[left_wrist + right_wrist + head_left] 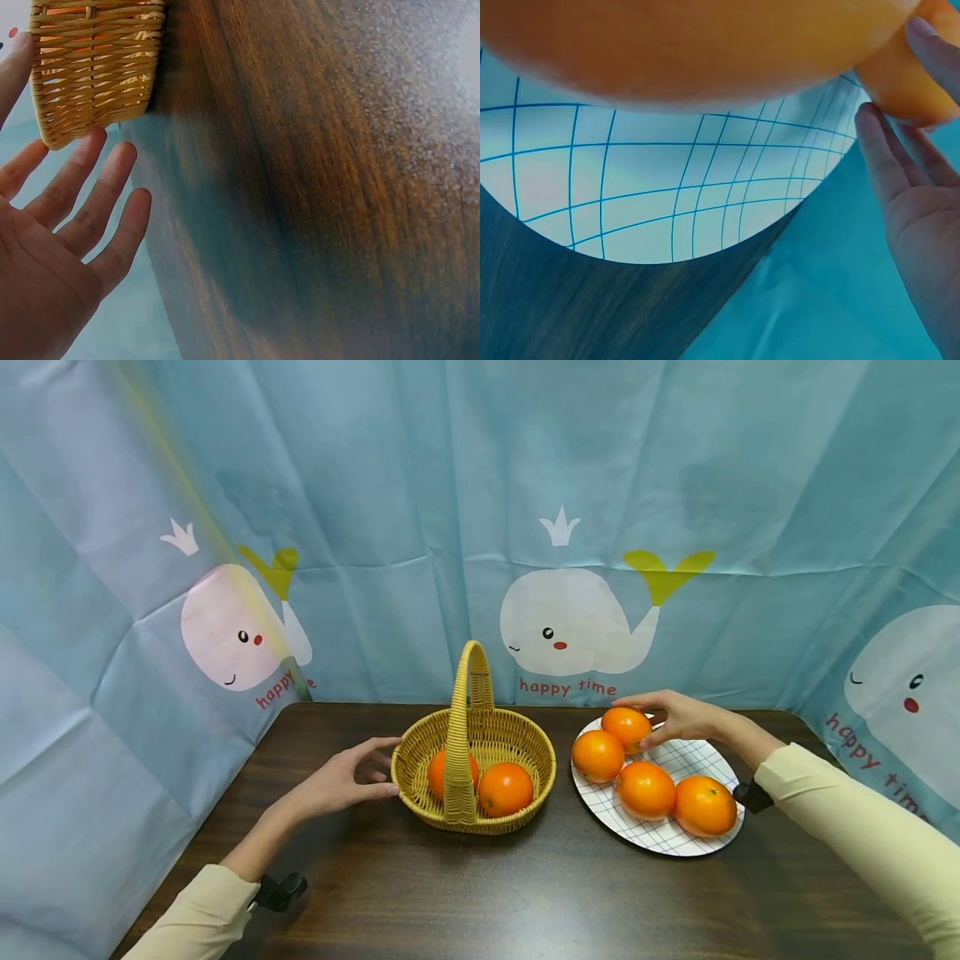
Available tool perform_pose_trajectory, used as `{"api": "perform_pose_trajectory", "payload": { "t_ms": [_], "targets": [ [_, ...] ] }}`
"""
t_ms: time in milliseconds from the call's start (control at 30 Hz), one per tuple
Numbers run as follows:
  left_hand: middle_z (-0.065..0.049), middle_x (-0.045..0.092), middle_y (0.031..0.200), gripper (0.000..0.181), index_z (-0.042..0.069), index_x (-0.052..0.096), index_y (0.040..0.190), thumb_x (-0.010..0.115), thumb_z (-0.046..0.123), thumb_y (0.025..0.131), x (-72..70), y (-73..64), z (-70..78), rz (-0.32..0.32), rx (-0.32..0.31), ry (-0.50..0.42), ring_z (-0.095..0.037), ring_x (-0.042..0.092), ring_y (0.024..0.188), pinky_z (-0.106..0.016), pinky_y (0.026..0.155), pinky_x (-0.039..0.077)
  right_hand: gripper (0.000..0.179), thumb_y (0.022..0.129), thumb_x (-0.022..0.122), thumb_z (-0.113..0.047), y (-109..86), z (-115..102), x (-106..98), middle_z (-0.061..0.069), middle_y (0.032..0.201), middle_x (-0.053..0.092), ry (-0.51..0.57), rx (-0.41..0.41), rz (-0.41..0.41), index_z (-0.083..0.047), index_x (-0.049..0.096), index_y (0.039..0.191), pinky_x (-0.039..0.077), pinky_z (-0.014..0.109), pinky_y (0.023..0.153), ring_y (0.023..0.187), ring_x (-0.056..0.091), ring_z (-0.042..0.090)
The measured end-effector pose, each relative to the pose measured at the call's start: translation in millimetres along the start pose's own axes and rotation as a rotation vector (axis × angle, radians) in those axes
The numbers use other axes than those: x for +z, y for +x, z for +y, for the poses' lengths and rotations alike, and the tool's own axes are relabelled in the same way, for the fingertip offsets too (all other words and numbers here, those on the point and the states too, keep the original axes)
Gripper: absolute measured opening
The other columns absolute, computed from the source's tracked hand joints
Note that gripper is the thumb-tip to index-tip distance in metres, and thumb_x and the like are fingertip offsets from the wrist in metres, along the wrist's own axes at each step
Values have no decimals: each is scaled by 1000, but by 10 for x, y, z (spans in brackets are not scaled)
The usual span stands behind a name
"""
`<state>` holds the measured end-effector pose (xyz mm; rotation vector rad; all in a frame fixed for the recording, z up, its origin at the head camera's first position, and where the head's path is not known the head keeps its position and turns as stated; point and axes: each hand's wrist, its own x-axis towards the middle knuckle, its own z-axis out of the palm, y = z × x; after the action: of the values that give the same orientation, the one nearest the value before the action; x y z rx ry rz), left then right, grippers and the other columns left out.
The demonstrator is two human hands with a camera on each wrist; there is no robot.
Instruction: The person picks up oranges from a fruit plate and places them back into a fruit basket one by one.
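Observation:
My left hand (341, 781) touches the left side of a yellow wicker basket (495, 737), its fingers spread loosely at the rim. In the left wrist view, fingertips meet the edge of the woven wall (97, 82). Inside the basket lie two oranges, one (436, 775) partly behind the handle and another (506, 789) to its right. At the back of a round plate (645, 841), my right hand (678, 718) holds an orange (626, 727) between thumb and fingers. That same orange (907, 82) shows between the fingers in the right wrist view.
Three more oranges share the white, blue-checked plate: one at left (597, 756), one at front (646, 790) and one at right (705, 806). The basket's tall arched handle (458, 735) rises over its middle. A blue whale-print curtain (375, 527) borders the dark wooden table (480, 893).

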<state>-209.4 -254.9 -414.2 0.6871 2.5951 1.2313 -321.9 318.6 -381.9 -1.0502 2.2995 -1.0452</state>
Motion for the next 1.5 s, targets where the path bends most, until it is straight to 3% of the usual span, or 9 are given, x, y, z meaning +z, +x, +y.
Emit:
{"api": "perform_pose_trajectory", "payload": {
  "t_ms": [500, 800, 967, 1133, 1300, 1500],
  "targets": [
    [-14, 64, 124, 74, 7, 41, 154, 78, 28, 93, -8, -6, -3, -4, 6, 9, -31, 66, 105, -43, 88, 56, 72, 84, 82, -1, -48, -40, -36, 29, 140, 53, -34, -5, 50, 11, 46, 145, 49, 54, 97, 118, 57, 45],
    [-16, 63, 124, 74, 7, 40, 154, 77, 29, 94, 7, -16, 4, -9, 10, 16, -32, 67, 104, -43, 87, 56, 77, 82, 85, -6, -300, -101, -79, 25, 141, 54, -26, 43, 182, 4, 48, 148, 49, 51, 96, 121, 55, 48],
    [-15, 63, 124, 73, 7, 41, 154, 76, 29, 94, 24, -18, 2, -8, 11, 21, -29, 67, 103, -41, 87, 56, 75, 83, 85, -5, -509, -164, -14, 27, 141, 52, -19, 39, 297, 1, 49, 149, 56, 35, 88, 115, 63, 35],
    [-16, 63, 124, 73, 7, 40, 154, 76, 28, 95, 33, -27, -10, -8, 13, 8, -29, 67, 103, -42, 87, 56, 77, 85, 82, -1, -674, -222, 80, 30, 141, 50, 40, 17, 358, -1, 45, 152, 57, 30, 83, 109, 67, 19],
    [-17, 63, 125, 73, 7, 40, 154, 76, 28, 95, 23, -29, 1, -10, 8, 3, -28, 67, 104, -43, 88, 56, 77, 86, 81, -1, -752, -271, 130, 31, 139, 52, 41, 8, 383, -2, 43, 153, 57, 29, 84, 107, 68, 16],
    [-17, 63, 125, 74, 7, 39, 154, 76, 29, 95, -3, -10, 32, -20, -2, 9, -29, 67, 105, -40, 88, 56, 77, 87, 81, -4, -704, -347, 157, 26, 138, 54, 65, 20, 401, -6, 44, 154, 57, 31, 84, 107, 69, 19]
  ]
}}
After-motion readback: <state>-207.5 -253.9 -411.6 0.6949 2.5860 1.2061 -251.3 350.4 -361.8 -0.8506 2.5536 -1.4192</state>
